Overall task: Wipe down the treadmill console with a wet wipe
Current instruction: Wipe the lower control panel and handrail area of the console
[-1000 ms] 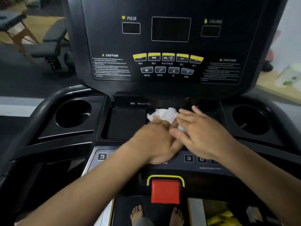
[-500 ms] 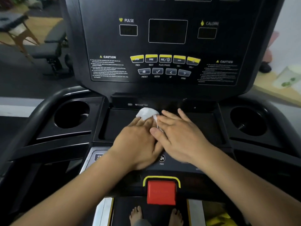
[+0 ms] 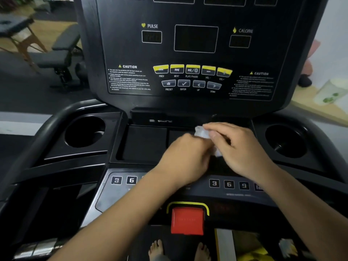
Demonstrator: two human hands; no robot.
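**Wipe** (image 3: 202,133): white, crumpled. It sits over the right half of the tray (image 3: 145,146) at the centre of the console (image 3: 195,53), near the tray's back edge, held between both hands.

**Left hand** (image 3: 186,159): knuckles up, fingers curled under and gripping the wipe's near side.

**Right hand** (image 3: 241,147): fingers bent close over the wipe with the thumb beneath, pinching it.

**Change:** half a second ago both hands lay flat on the wipe, nearer the tray's left half. The wipe is now further right, and the flat press has become a two-handed pinch.

**Judgement:** the tray's back strip has probably had a full pass. The wipe looks to be getting bunched or refolded for a fresh face. Nothing touches the display panel, yellow keys (image 3: 193,69) or number keys (image 3: 228,184), so much of the task likely remains.

**Surface:** black plastic console.
- Left cup holder (image 3: 84,130) and right cup holder (image 3: 286,140) sit at either end.
- Number keys run along the front edge.
- Red stop button (image 3: 187,220) sits at front centre.

**Room:**
- A padded bench (image 3: 62,51) stands beyond the console's left edge, on a dark floor.
- A blurred pale packet (image 3: 331,93) lies on a wooden ledge to the right.
- Bare feet (image 3: 156,249) show on the belt below
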